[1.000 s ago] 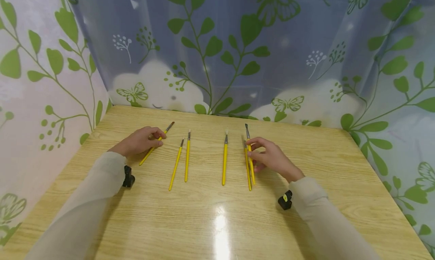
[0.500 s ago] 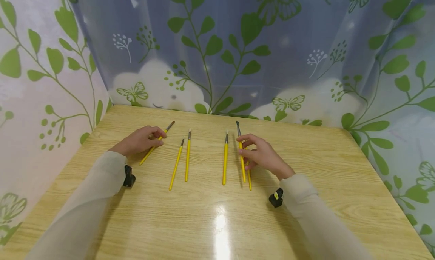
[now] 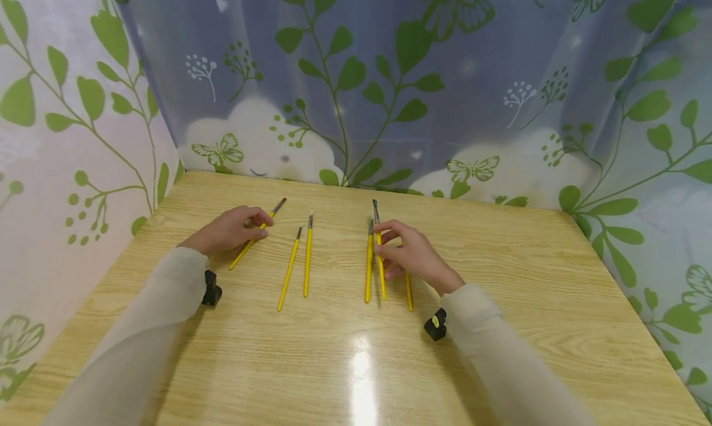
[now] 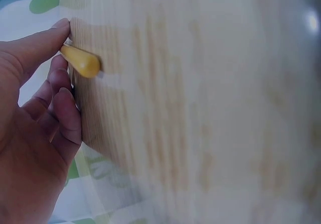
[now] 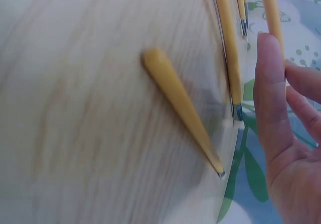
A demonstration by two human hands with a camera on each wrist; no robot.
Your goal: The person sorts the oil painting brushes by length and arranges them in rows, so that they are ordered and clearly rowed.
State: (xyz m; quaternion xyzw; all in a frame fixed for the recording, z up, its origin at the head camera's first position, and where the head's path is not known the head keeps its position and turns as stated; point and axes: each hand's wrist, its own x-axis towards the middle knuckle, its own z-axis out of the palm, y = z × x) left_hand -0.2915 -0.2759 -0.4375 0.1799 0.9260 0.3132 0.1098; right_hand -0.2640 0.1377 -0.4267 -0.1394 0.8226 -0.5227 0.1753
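Observation:
My left hand (image 3: pixel 230 229) pinches a yellow-handled paintbrush (image 3: pixel 240 258), which slants with its bristles toward the back; its rounded handle end (image 4: pixel 84 63) shows in the left wrist view. Between thumb and fingers of my right hand (image 3: pixel 414 251) is another yellow paintbrush (image 3: pixel 381 277), bristles pointing away. It is just right of a paintbrush (image 3: pixel 368 268) on the table; whether they touch I cannot tell. Partly covered by the right hand lies a further paintbrush (image 3: pixel 409 293). Two thinner paintbrushes (image 3: pixel 308 259) lie side by side between the hands.
Everything lies on a light wood-grain table (image 3: pixel 311 364). A patterned curtain (image 3: pixel 356 104) with leaves and butterflies stands along the back edge, and similar cloth hangs at both sides. Black wrist cameras (image 3: pixel 211 290) sit below the sleeves.
My right hand has moved left with its paintbrush, from over the rightmost brush to beside the middle one. The left hand and its brush have stayed in place.

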